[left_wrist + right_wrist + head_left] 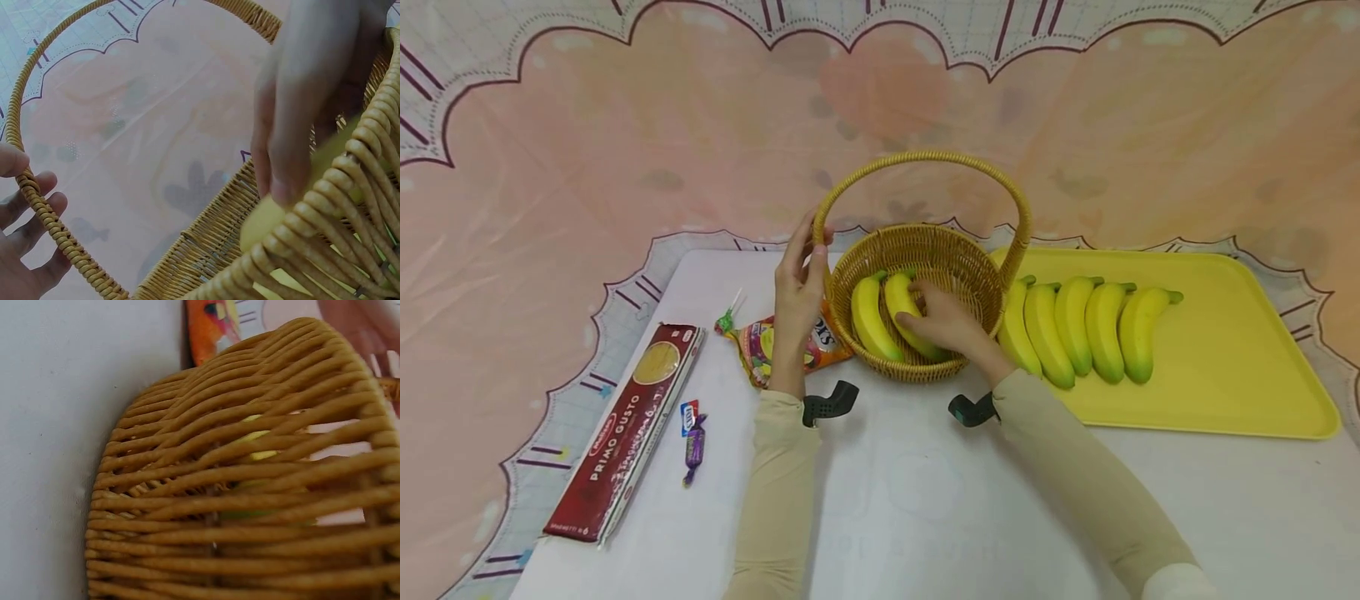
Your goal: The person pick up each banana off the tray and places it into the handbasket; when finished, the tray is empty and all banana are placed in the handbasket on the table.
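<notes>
A woven wicker basket [917, 371] with a tall hooped handle [925, 156] stands at the middle of the table. My left hand [799, 287] grips the handle low on its left side, thumb and fingers around it in the left wrist view. Inside the basket, my right hand [951, 317] holds a banana [901, 304] beside another banana [872, 321]. In the left wrist view the right fingers [284, 181] press down on the banana behind the rim. The right wrist view is mostly basket wall [250, 487], with bits of yellow behind the weave.
Right of the basket, several bananas [1090, 329] lie in a row on a yellow tray [1240, 350]. An orange candy bag [756, 350] lies by the basket's left side, near a lollipop [725, 322]. Further left are a red spaghetti pack [625, 433] and a purple wrapped candy [694, 450].
</notes>
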The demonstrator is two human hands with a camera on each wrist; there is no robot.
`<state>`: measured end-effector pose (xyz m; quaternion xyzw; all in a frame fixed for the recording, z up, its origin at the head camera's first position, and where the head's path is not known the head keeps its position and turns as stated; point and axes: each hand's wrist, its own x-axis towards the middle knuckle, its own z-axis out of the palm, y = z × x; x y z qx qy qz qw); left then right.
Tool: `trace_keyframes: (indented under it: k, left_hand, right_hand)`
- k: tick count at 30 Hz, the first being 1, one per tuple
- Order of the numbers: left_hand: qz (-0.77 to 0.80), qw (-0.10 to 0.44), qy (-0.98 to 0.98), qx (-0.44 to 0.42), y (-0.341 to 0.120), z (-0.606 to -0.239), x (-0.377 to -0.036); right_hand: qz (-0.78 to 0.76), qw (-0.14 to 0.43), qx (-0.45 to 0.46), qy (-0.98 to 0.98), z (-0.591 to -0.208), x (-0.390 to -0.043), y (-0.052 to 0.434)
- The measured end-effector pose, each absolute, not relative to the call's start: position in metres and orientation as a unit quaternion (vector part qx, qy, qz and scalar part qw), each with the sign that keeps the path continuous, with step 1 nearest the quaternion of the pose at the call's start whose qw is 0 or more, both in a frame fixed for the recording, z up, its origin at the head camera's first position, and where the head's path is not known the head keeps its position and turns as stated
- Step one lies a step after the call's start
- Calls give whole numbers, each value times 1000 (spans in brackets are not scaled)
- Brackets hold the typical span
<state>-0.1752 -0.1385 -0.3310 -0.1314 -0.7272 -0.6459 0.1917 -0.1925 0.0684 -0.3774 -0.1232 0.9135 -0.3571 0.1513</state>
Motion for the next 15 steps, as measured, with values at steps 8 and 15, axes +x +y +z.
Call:
trace_keyframes:
  k: [8,15]
  left_hand:
    - [-650,190,-724,-132,-138,-334,-176]
    - [-650,191,-722,-138,-139,-333,-175]
  right_hand:
    - [-323,175,-147,918,-384,-198,60]
    - [-392,134,-167,895,-382,-189,76]
